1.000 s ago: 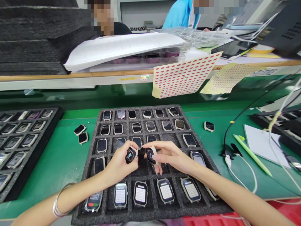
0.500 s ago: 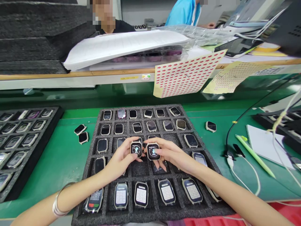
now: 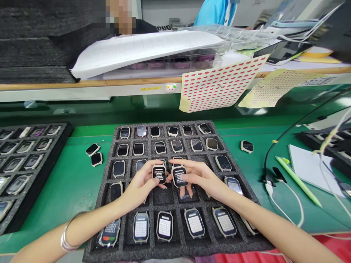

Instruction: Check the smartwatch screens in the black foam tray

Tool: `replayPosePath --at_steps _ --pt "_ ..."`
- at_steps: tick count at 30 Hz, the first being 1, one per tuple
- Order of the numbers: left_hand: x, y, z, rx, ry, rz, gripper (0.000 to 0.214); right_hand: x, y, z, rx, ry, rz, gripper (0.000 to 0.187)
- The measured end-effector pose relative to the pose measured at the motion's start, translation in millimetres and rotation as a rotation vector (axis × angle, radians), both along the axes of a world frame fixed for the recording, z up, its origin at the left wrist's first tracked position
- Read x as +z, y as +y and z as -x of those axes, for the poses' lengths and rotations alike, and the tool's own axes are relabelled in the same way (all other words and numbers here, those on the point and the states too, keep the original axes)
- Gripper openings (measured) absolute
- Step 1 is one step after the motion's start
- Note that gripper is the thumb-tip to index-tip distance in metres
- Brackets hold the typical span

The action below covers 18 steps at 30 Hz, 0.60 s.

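Observation:
Two smartwatch cases without straps are held side by side over the middle of a dark foam tray (image 3: pixel 126 252). My left hand (image 3: pixel 142 182) is closed around the left smartwatch (image 3: pixel 159 172), its thumb at the lower edge of the screen. In my right hand (image 3: pixel 201 177) is the right smartwatch (image 3: pixel 178 174), the thumb resting on its screen. Both screens show white lines of text on black. Below them, in the tray's front row, lie watches with lit list screens, such as this smartwatch (image 3: pixel 165 226). My hands hide part of the middle compartments.
Another foam tray of watches (image 3: pixel 52 160) stands at the left. Loose watches (image 3: pixel 96 159) lie between the trays, and one watch (image 3: pixel 247 146) at the right. Nearby are a green pen (image 3: pixel 298 182), white paper (image 3: pixel 309 164) and cables (image 3: pixel 287 197). A shelf (image 3: pixel 123 87) crosses behind; people sit beyond it.
Both held watches' screens have switched from a dial-like picture with a blue-green figure to a text list. My hands have stayed almost in place.

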<state>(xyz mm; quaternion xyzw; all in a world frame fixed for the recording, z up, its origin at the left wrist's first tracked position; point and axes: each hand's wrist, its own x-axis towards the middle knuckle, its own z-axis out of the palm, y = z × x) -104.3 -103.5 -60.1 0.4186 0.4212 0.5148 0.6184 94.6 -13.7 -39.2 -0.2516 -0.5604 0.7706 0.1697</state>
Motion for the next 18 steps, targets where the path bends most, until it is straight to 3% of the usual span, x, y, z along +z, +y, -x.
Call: replayPosePath --at_steps 6,13,16,18 --pt "-1.5 0 0 0.001 -0.015 0.000 0.037 -1.0 -2 0 -0.018 -0.049 -0.103 0.053" --pt "-0.8 3 2 0.064 -0.010 -0.021 0.035 8.6 -1 -3 0.136 -0.086 -0.264 0.073" --pt "1.3 2 0 0.063 -0.032 -0.009 0.031 16.4 0 -6 0.207 -0.164 -0.336 0.063" --pt "3.1 1 -2 0.056 -0.039 0.008 0.027 24.1 0 -9 0.243 -0.236 -0.477 0.054"
